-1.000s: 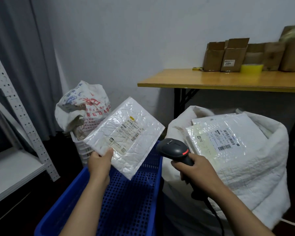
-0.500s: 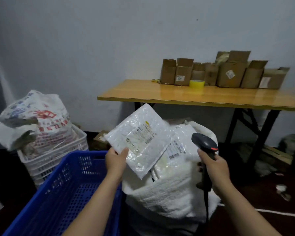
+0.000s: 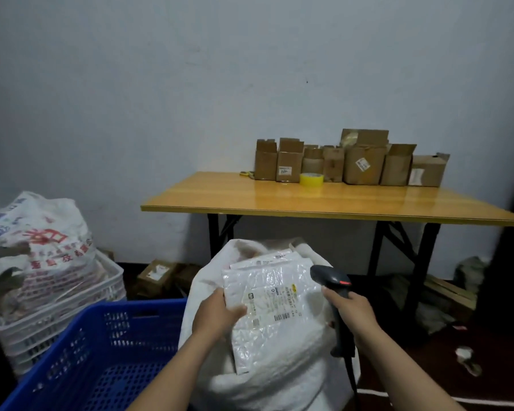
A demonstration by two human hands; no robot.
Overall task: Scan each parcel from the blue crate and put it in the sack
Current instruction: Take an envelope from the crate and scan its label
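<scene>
The wooden bench [image 3: 339, 203] stands against the wall, and below its front edge is the white sack [image 3: 279, 390], its mouth open towards me. Left of the sack, touching it, is the blue crate [image 3: 116, 336]. I cannot see any parcel in the part of it that shows. Further left, a printed plastic bag [image 3: 42, 241] sits on a stack of white crates [image 3: 57, 315]. A row of cardboard cartons [image 3: 362, 164] runs along the bench's back edge, most with their flaps up.

The bubble-wrap parcel [image 3: 273, 321] lies label up across the sack's mouth, on top of other parcels [image 3: 264, 259] already inside. My left hand [image 3: 217, 312] is grasping its left edge, thumb on top. My right hand [image 3: 353, 307] has its fingers [image 3: 336, 295] clenched around the handle of the black barcode scanner [image 3: 331, 278]. The scanner's head is just beside the parcel's upper right corner. A roll of yellow tape [image 3: 311, 180] rests on the bench just in front of the cartons.
</scene>
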